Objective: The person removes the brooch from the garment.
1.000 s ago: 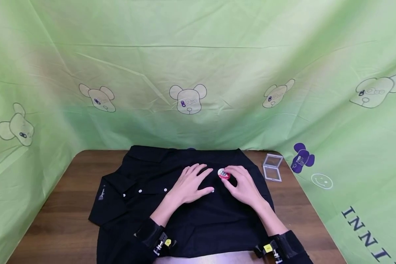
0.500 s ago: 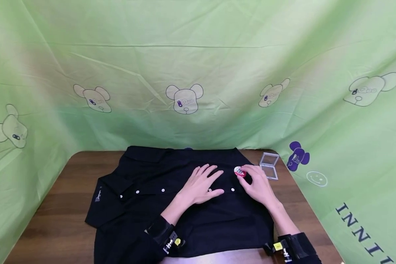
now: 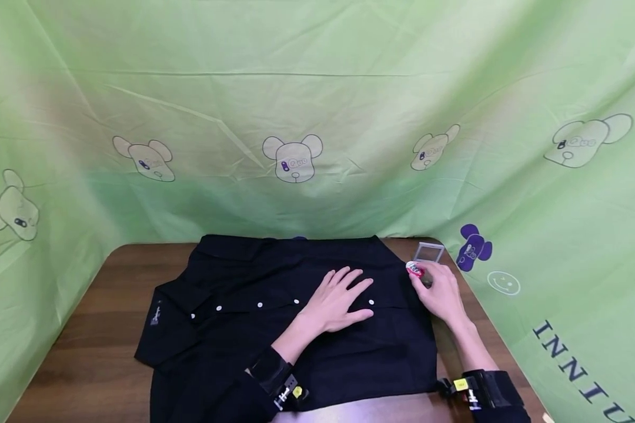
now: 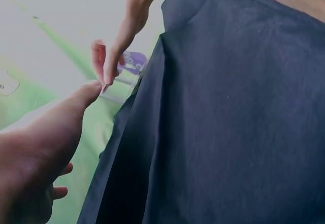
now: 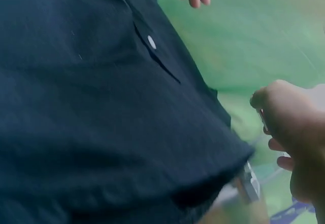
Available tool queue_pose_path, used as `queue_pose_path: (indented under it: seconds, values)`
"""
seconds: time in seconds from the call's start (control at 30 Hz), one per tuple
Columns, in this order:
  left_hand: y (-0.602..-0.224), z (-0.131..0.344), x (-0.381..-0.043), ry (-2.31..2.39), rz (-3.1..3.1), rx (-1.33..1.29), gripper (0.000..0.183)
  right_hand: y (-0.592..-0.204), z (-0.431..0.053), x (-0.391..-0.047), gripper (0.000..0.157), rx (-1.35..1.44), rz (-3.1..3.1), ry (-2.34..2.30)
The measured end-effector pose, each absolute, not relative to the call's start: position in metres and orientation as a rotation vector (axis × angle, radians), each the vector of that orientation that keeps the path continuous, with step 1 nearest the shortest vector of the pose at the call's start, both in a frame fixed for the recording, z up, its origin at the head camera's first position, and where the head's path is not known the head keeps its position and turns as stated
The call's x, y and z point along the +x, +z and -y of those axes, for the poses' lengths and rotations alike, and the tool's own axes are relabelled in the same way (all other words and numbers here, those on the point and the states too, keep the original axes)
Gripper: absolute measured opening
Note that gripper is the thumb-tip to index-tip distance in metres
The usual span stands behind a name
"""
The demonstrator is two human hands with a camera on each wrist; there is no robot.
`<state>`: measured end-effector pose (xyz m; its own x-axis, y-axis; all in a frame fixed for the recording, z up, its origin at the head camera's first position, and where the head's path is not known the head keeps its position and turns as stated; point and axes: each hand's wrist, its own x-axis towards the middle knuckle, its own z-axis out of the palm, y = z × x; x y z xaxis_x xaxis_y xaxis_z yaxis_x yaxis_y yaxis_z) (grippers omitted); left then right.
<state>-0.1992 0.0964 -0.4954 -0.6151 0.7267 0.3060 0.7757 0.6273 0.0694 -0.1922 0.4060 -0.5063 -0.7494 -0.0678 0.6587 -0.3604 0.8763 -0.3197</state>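
Note:
My right hand pinches a round red and white badge between thumb and fingertips, over the shirt's right edge. A hinged clear square case stands open just behind it, its lower half mostly hidden by the hand. In the right wrist view only the thin edge of the badge shows at the fingertips. The black button-up shirt lies spread flat, with a row of white buttons across it. Over its middle my left hand has its fingers spread and holds nothing.
The brown wooden table shows to the left and right of the shirt. Behind and beside it hangs a green curtain printed with bear heads. Black camera straps circle both wrists.
My right hand has carried the badge rightward, from over the shirt's middle right to beside the clear case. My left hand has slid somewhat to the right across the shirt.

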Motion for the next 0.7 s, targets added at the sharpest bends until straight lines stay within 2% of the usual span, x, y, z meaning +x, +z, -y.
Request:
queue_pose_path:
  seconds: [0.23,0.7]
  values:
    - [-0.494,-0.107,-0.195,-0.254,2.598,-1.248,0.075,-0.51,-0.425,-0.19,0.027,0.164,2.413,0.522]
    - [-0.495,-0.108,-0.193,-0.261,2.625,-1.26,0.067,-0.514,-0.435,-0.194,0.028,0.075,2.478,0.444]
